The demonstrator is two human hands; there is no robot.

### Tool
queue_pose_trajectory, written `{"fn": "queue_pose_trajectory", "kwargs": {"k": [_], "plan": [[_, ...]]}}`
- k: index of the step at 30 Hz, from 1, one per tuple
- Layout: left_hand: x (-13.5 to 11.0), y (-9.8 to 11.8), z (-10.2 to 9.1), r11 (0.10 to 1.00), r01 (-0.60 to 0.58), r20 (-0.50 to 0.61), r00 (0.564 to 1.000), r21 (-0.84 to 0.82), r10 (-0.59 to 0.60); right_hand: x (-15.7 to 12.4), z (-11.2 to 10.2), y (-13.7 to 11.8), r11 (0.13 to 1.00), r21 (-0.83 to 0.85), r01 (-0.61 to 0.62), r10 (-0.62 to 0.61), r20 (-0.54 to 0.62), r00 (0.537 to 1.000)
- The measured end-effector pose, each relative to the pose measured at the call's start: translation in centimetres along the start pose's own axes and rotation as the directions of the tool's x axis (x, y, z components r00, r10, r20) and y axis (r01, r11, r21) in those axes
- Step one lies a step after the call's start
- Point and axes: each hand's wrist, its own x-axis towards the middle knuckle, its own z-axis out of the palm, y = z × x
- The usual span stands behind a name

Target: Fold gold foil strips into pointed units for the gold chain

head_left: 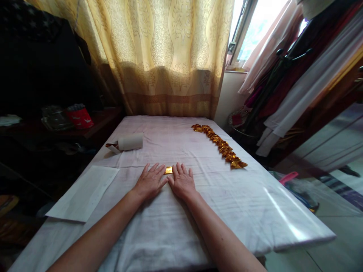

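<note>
A small strip of shiny gold foil [169, 170] lies on the white cloth of the table [170, 147], between my two hands. My left hand [150, 180] rests flat, palm down, with its fingertips over or beside the strip's left end. On the other side my right hand [182, 181] lies palm down with fingers stretched out, at the strip's right end. The thumbs almost touch below the foil. How much of the strip is under the fingers is hidden. Neither hand grips anything.
Folded gold foil pieces [221, 145] form a row at the right. At the left lie a cardboard tube [130, 142] with foil sticking out and white paper [85, 192]. A curtain [170, 56] hangs behind; clothes hang on a rack [272, 75] to the right.
</note>
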Motion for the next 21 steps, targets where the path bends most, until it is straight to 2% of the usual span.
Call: {"fn": "queue_pose_trajectory", "kwargs": {"k": [3, 8, 13, 15, 18, 21], "plan": [[0.2, 0.3, 0.8, 1.000, -0.008, 0.045, 0.999, -0.016, 0.009, 0.0, 0.0, 0.0, 1.000, 0.004, -0.004, 0.004, 0.008, 1.000], [-1.2, -0.9, 0.8, 1.000, -0.008, 0.121, 0.993, -0.023, 0.011, 0.0, 0.1, 0.0, 1.000, 0.006, -0.006, 0.006, 0.006, 1.000], [-1.8, -1.3, 0.8, 0.998, -0.054, 0.064, 0.996, -0.010, 0.055, -0.3, 0.2, 0.1, 1.000, -0.009, 0.000, -0.001, -0.029, 1.000], [-1.6, -1.1, 0.8, 0.998, -0.071, 0.020, 0.997, 0.002, 0.071, -0.5, 0.0, -0.1, 0.996, -0.024, 0.090, -0.091, -0.037, 0.995], [-1.4, -1.0, 0.5, 0.994, -0.103, -0.030, 0.994, 0.025, 0.104, -0.4, -0.3, -0.1, 0.963, -0.006, 0.268, -0.267, 0.040, 0.963], [-1.3, -1.0, -0.1, 0.988, -0.144, -0.064, 0.987, 0.050, 0.147, -0.1, -0.7, 0.4, 0.944, 0.018, 0.329, -0.329, 0.095, 0.939]]}}
